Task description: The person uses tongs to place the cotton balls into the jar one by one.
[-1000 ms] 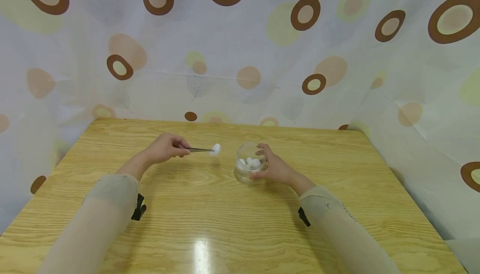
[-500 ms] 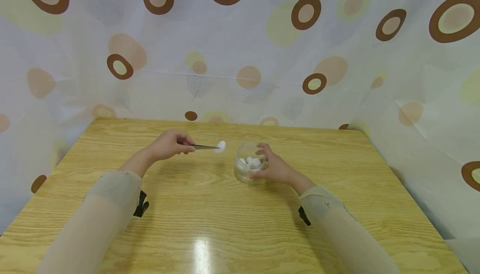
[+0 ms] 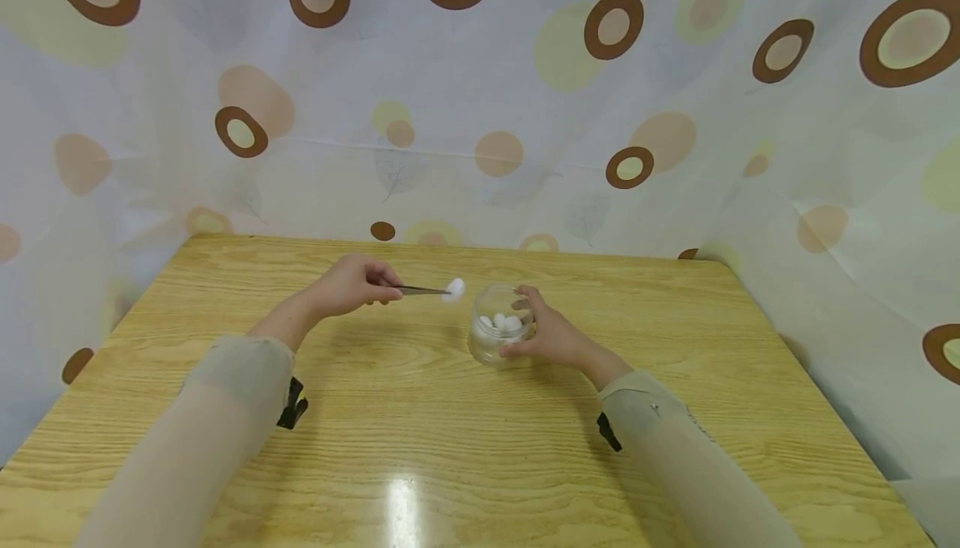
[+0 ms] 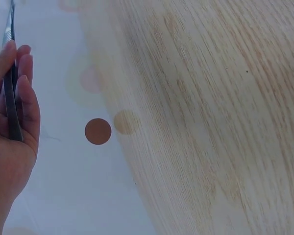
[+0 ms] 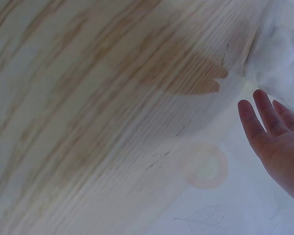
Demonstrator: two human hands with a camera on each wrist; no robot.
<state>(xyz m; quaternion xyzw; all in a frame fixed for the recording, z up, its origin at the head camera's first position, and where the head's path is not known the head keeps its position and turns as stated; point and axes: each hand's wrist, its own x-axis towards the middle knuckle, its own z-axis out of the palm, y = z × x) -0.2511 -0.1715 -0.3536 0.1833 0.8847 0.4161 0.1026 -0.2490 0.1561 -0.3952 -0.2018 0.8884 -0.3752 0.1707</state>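
Between thumb and fingers, my left hand (image 3: 352, 286) pinches metal tweezers (image 3: 423, 290) whose tips point right. A white cotton ball (image 3: 454, 288) is caught at those tips, above the table and just left of the jar. My right hand (image 3: 558, 338) grips a clear glass jar (image 3: 480, 350) from its right side, thumb in front and fingers behind. Several cotton balls (image 3: 500, 323) lie inside the jar. In the left wrist view the tweezers (image 4: 10, 98) run along the palm, their tips at the top edge. The right wrist view shows the jar (image 5: 284, 58) only partly, beside the fingers.
The wood-grain table (image 3: 450, 448) spans the lower part of the head view. A pale curtain (image 3: 480, 98) with brown rings and pastel spots rises along its back and sides. Black straps (image 3: 292, 404) show at both forearms below the rolled sleeves.
My left hand has moved right and slightly away from me, carrying the tweezers and cotton ball closer to the jar. My right hand and the jar have stayed in place.
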